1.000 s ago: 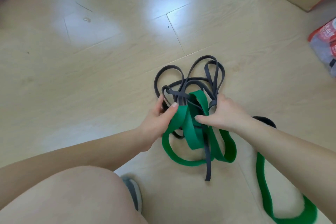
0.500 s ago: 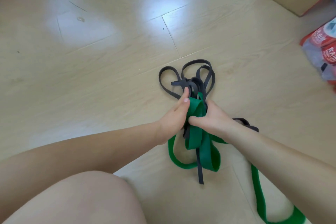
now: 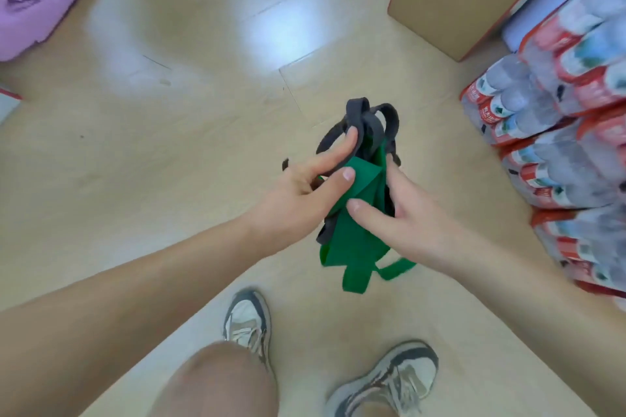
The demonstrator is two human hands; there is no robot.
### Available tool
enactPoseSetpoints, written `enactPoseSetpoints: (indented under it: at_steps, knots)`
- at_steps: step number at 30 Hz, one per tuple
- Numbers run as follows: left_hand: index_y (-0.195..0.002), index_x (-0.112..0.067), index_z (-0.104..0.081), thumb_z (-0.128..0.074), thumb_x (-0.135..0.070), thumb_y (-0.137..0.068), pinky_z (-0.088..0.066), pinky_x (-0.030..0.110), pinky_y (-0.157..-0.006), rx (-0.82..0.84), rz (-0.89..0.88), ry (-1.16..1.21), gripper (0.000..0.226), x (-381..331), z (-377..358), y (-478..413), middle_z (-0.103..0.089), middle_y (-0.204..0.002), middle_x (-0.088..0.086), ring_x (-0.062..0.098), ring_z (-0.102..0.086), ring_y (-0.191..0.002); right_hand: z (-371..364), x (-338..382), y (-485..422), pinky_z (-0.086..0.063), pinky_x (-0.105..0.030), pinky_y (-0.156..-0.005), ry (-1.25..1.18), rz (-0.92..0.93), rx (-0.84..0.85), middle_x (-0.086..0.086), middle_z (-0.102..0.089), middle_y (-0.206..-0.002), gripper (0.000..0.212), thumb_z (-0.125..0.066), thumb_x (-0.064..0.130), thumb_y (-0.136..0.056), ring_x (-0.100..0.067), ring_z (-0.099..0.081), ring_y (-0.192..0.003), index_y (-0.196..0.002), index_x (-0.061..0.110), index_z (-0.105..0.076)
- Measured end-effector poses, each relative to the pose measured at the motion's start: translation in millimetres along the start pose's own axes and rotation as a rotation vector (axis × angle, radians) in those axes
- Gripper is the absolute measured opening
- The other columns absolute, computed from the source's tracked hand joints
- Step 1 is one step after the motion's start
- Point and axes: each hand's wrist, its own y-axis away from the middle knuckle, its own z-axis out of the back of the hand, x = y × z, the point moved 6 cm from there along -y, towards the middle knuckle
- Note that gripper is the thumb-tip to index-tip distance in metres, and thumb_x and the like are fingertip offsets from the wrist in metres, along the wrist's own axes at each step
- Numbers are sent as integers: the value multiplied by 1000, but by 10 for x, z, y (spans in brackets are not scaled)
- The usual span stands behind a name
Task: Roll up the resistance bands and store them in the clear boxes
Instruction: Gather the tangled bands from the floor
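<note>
While left grip (image 3: pixel 313 188) and right grip (image 3: pixel 404 218) both pinch the wide green resistance band (image 3: pixel 355 242) (narrow dark-grey rubber band (image 3: pixel 371 125) tangled through it), untangle before rolling.

Pale wooden floor (image 3: pixel 169 152), cardboard box (image 3: pixel 450 0), wrapped bottle packs (image 3: pixel 559 118), lilac plastic object (image 3: pixel 30 0), sneakers (image 3: pixel 249 322)

The wide green band (image 3: pixel 352 247) is folded into a bunch, and its ends hang down. The thin dark grey band (image 3: pixel 357 110) is tangled with it, its loops sticking up on top.
</note>
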Motion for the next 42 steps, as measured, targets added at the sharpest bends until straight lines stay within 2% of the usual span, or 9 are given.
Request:
enactPoseSetpoints:
  at_steps: [4, 8, 13, 19, 27, 31, 34, 38, 42]
  knots:
    - [-147, -49, -43, -49, -26, -108, -47, 19, -102, -6, -141, -158, 46, -1309, -165, 809, -63, -133, -19, -1, -59, -123, 459, 1055, 1068, -56, -44, -100, -22, 28, -152, 19, -70, -127, 101, -65, 51, -86, -8, -68, -119, -164, 38, -2]
    - [-150, -41, -48, -47, -40, -101, -53, 35, -91, 57, -350, -465, 49, -2648, -394, 1605, -65, -113, -5, 12, -63, -102, 884, 2154, 2288, -58, -49, -92, 45, 100, -248, 18, -70, -113, 68, -66, 31, -93, -11, -70, -106, -152, 40, -34]
    - [-145, -48, -51, -51, -40, -99, -53, 29, -91, 120, -439, -448, 47, -4121, -563, 2581, -65, -110, -15, 6, -63, -99, 1186, 3317, 3753, -58, -38, -94, -42, 165, -340, 16, -70, -119, 62, -64, 18, -102, -7, -70, -112, -152, 39, -34]
    - [-143, -47, -49, -57, -21, -103, -50, 17, -90, 313, -612, -432, 48, -5154, -975, 3681, -65, -110, -13, 3, -62, -105, 1171, 3933, 5311, -61, -46, -93, -108, 159, -556, 12, -72, -119, 57, -65, 29, -102, -12, -72, -110, -149, 42, -36]
    - [-131, -75, -42, -54, -27, -104, -48, 12, -89, 773, -734, -426, 57, -5486, -2402, 5538, -65, -114, -17, 4, -62, -110, 703, 3660, 7898, -61, -43, -90, -111, -10, -936, 17, -73, -112, 63, -66, 41, -97, -7, -73, -102, -149, 46, -31]
    - [-131, -74, -44, -54, -32, -104, -50, 17, -95, 995, -732, -412, 51, -5394, -3296, 6461, -66, -123, -24, -2, -62, -117, 391, 3261, 9193, -61, -35, -87, -174, -72, -1134, 21, -73, -110, 53, -69, 34, -97, -1, -72, -99, -139, 50, -41]
    - [-131, -71, -45, -55, -29, -104, -48, 9, -90, 1126, -751, -439, 50, -5181, -4093, 7274, -66, -120, -30, -7, -61, -114, 51, 2751, 10221, -60, -39, -94, -249, -120, -1285, 17, -72, -121, 66, -71, 40, -94, -4, -71, -110, -150, 47, -36]
    - [-131, -64, -48, -55, -24, -104, -43, 0, -83, 1291, -753, -423, 48, -4776, -5164, 8365, -65, -116, -39, -17, -59, -111, -409, 2031, 11514, -60, -38, -95, -289, -190, -1435, 19, -71, -120, 65, -69, 39, -95, -2, -70, -110, -150, 47, -35]
    - [-131, -65, -48, -53, -25, -105, -46, 2, -82, 1387, -711, -428, 48, -4345, -6090, 9289, -64, -124, -28, -18, -59, -109, -768, 1358, 12601, -60, -38, -93, -327, -290, -1514, 21, -72, -114, 66, -66, 39, -96, 0, -70, -105, -151, 50, -31]
